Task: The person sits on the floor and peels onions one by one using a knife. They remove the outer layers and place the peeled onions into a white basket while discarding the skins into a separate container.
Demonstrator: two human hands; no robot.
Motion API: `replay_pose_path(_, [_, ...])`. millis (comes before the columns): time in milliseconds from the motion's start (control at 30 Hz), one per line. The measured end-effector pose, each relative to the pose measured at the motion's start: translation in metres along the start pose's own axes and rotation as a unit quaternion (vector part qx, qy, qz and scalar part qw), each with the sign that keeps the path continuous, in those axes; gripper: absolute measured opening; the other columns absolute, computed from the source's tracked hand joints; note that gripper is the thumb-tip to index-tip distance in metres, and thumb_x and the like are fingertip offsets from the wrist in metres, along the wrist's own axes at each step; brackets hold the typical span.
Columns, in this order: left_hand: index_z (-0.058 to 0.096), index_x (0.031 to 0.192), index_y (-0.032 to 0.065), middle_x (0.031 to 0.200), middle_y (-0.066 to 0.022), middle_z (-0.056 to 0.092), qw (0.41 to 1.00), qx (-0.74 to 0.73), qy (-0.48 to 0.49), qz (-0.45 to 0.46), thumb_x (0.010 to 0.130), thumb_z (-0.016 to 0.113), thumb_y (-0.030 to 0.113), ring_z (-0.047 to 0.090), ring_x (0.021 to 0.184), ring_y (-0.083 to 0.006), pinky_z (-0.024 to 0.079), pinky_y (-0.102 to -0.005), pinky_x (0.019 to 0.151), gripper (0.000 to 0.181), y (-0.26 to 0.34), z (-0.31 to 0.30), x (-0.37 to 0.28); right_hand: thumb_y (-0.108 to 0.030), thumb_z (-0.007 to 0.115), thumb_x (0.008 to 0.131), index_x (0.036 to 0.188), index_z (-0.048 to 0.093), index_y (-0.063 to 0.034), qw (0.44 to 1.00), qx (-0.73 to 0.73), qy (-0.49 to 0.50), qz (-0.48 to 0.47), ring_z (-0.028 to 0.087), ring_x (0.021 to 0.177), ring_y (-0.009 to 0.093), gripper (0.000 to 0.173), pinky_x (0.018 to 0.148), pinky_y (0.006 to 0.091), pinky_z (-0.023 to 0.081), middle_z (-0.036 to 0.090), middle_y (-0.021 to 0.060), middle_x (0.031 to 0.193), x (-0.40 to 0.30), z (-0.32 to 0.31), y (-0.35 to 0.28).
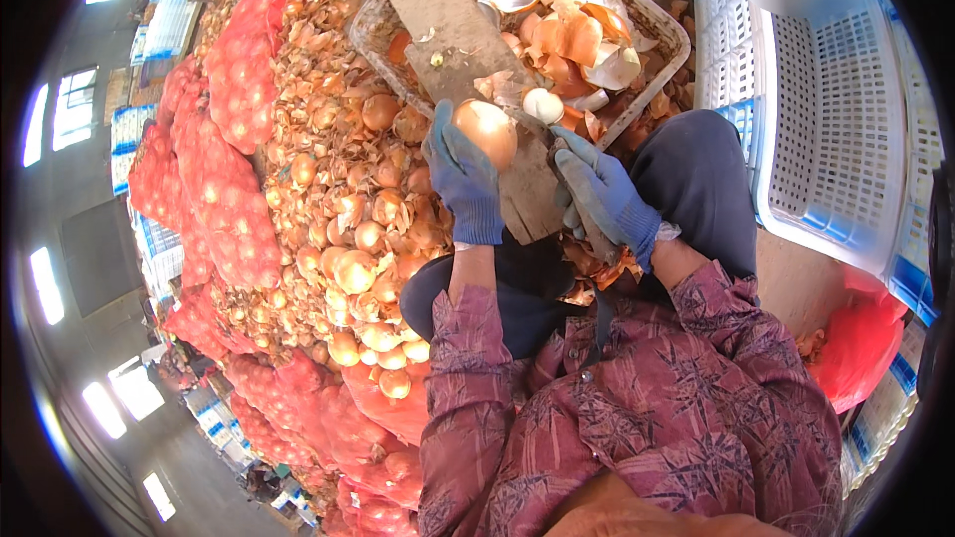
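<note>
My left hand (464, 175), in a blue-grey knit work glove, holds a whole yellow onion (486, 133) with its skin on, above a worn wooden board (466, 37). Gloved alike, my right hand (604, 183) is closed around a dark, worn knife (563, 164), whose blade is mostly hidden and points toward the onion. A small peeled white onion (543, 106) lies by the board's edge, between the two hands. Beneath the board stands a dirty plastic tub (666, 28), with loose onion skins and white layers (574, 37) heaped in it.
Unpeeled onions (355, 271) and dry skins form a large heap on the left. Red mesh sacks of onions (216, 186) lie beyond it. White plastic crates (843, 127) stand at the right, with a red bag (858, 350) below them. My knees flank the board's near end.
</note>
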State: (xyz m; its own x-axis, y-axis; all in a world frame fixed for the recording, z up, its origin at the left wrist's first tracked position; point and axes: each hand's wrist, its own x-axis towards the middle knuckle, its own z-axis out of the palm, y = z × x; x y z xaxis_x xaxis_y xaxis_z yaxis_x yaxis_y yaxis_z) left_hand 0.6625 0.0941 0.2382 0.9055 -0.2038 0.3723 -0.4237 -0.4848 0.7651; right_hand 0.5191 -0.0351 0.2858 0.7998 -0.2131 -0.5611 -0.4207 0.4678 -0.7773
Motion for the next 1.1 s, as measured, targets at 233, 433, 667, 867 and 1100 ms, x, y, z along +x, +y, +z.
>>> replay_pose_path(233, [0.054,0.135,-0.0017,0.136,-0.0217,0.057,0.975,-0.169,0.010,-0.148,0.105,0.047,0.033,0.058,0.119,-0.0362,0.045,-0.0431,0.103,0.046,-0.013,0.009,-0.001,-0.035,0.045,0.106,0.154,0.034,-0.0102,0.998,0.051,-0.013,0.020,0.055,0.048,0.011,0.055,0.045,0.0262,0.049,0.059,0.0038,0.074,-0.022,0.000,0.005])
replay_pose_path(433, [0.047,0.141,-0.0021,0.138,-0.0198,0.053,0.989,-0.034,-0.085,-0.112,0.094,0.066,0.037,0.056,0.122,-0.0285,0.046,-0.0398,0.102,0.064,0.017,0.001,-0.002,-0.031,0.048,0.106,0.154,0.035,-0.0096,1.000,0.019,0.004,-0.015,0.056,0.049,0.010,0.054,0.046,0.0260,0.049,0.058,0.0031,0.074,-0.009,-0.008,-0.012])
replay_pose_path(667, [0.043,0.143,-0.0039,0.135,-0.0285,0.053,0.988,0.099,-0.113,0.022,0.084,0.077,0.041,0.055,0.122,-0.0410,0.047,-0.0459,0.102,0.082,0.009,0.001,0.012,-0.025,0.051,0.104,0.148,0.045,-0.0055,0.999,-0.047,0.019,-0.018,0.058,0.054,0.012,0.048,0.054,0.0294,0.052,0.059,0.0058,0.072,0.006,0.008,-0.011])
replay_pose_path(867, [0.054,0.130,-0.0032,0.122,-0.0190,0.061,0.988,-0.073,-0.007,-0.135,0.091,0.071,0.041,0.061,0.107,-0.0271,0.050,-0.0394,0.093,0.061,-0.017,0.008,0.028,-0.022,0.051,0.103,0.145,0.048,-0.0036,0.914,-0.228,0.054,-0.331,0.062,0.067,0.020,0.045,0.069,0.0335,0.052,0.064,0.0153,0.085,0.015,0.004,0.091])
replay_pose_path(1100, [0.053,0.128,0.0008,0.118,-0.0123,0.061,0.933,-0.188,-0.041,-0.305,0.095,0.069,0.034,0.062,0.103,-0.0228,0.056,-0.0355,0.080,0.050,0.012,-0.022,0.006,-0.025,0.050,0.105,0.149,0.045,-0.0091,0.996,0.045,0.032,-0.066,0.056,0.056,0.008,0.047,0.051,0.0278,0.048,0.058,-0.0013,0.079,-0.023,0.007,0.026])
